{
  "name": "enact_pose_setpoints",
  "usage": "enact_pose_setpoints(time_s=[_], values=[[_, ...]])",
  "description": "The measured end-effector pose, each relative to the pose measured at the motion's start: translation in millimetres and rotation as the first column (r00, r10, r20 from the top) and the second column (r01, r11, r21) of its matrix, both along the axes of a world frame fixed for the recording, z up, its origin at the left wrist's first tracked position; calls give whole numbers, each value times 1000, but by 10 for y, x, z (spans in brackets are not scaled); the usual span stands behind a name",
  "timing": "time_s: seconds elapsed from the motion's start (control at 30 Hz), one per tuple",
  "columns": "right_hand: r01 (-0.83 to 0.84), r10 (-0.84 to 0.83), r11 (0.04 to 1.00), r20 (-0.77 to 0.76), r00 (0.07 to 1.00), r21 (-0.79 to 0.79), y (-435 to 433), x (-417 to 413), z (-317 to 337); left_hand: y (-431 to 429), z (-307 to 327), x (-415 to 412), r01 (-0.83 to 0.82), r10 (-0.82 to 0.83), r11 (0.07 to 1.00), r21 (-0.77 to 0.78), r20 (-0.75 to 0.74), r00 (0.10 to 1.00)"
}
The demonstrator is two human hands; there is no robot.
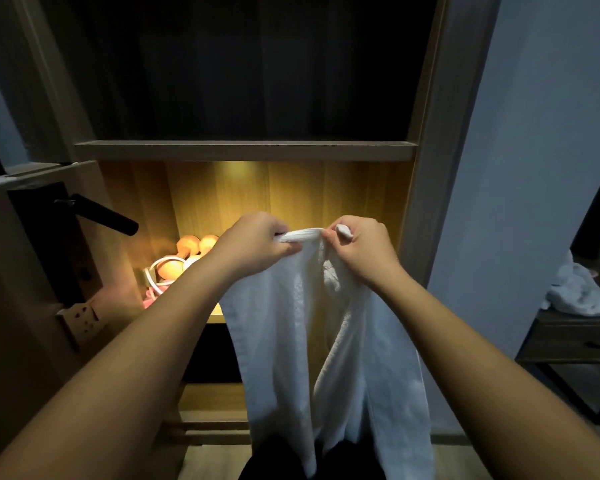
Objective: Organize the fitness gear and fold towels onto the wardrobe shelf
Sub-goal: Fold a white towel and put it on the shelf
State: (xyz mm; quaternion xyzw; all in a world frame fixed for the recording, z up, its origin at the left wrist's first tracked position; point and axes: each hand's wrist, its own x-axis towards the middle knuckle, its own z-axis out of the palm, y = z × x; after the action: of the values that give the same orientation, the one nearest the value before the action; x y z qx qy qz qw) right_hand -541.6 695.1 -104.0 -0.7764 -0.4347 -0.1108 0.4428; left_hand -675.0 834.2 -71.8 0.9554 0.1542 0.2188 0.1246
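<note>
Nearest the camera, two bare forearms reach forward, and a long white terry towel (340,358) hangs between them, draping down in loose vertical folds past the dark trousers at the bottom edge. The left hand (253,242) has its grip closed around the towel's bunched top edge, fingers curled under it. Just beside it, the right hand (361,247) pinches the same edge, a small tuft of cloth poking out above its closed grip. The two hands are close together, raised in front of the lit wooden wardrobe shelf (215,318).

On that shelf, to the left behind the left forearm, lie orange dumbbells (191,245) with rounded heads, beside a white looped cord or ring (153,271) and something pink I cannot identify. Above is an unlit upper wooden shelf (243,150), dark behind. At far left a black lever door handle (101,213) juts out. At far right, well apart, a crumpled white towel pile (579,292) rests on a dark bedside worktop (568,336) with a drawer.
</note>
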Motion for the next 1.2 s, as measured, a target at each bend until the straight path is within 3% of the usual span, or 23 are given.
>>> enact_pose_setpoints(time_s=[0.1,0.17,0.2,0.27,0.37,0.43,0.6,0.7,0.77,0.87,0.97,1.03,1.1,1.2], values=[[134,-133,988,-11,991,83,-58,90,29,135,36,-65,-78,76,997,-22,-72,994],[200,-193,971,-63,979,131,-97,172,59,215,35,-133,-81,83,966,-247,-1,997],[217,-209,967,-74,975,133,-98,191,73,213,29,-161,-33,76,902,-431,82,994],[235,-227,964,-77,971,125,-69,183,107,117,17,-156,97,130,675,-731,248,960],[277,-259,954,-145,955,115,-49,199,235,1,56,-37,220,315,419,-881,369,874],[308,-289,950,-230,929,51,-53,261,362,-14,174,44,243,394,360,-901,383,835],[264,-193,964,-631,752,19,-95,258,608,-137,497,206,177,321,450,-876,343,883],[132,94,960,-733,674,245,-96,190,620,-315,517,297,150,191,589,-794,317,929],[51,186,948,-679,710,313,-84,56,582,-426,454,353,124,168,668,-734,311,935],[-51,215,955,-567,795,291,-107,-145,526,-485,318,379,107,207,699,-707,343,916],[-197,394,911,-627,672,362,-179,-195,491,-420,224,318,127,218,668,-733,356,909],[-323,455,890,-601,657,322,-201,-181,413,-367,186,269,145,192,647,-749,344,919],[-363,435,900,-519,736,241,-189,-132,307,-327,146,241,161,146,632,-758,321,936],[-260,290,955,-278,916,139,-117,-75,240,-292,76,239,154,129,666,-729,317,940]])
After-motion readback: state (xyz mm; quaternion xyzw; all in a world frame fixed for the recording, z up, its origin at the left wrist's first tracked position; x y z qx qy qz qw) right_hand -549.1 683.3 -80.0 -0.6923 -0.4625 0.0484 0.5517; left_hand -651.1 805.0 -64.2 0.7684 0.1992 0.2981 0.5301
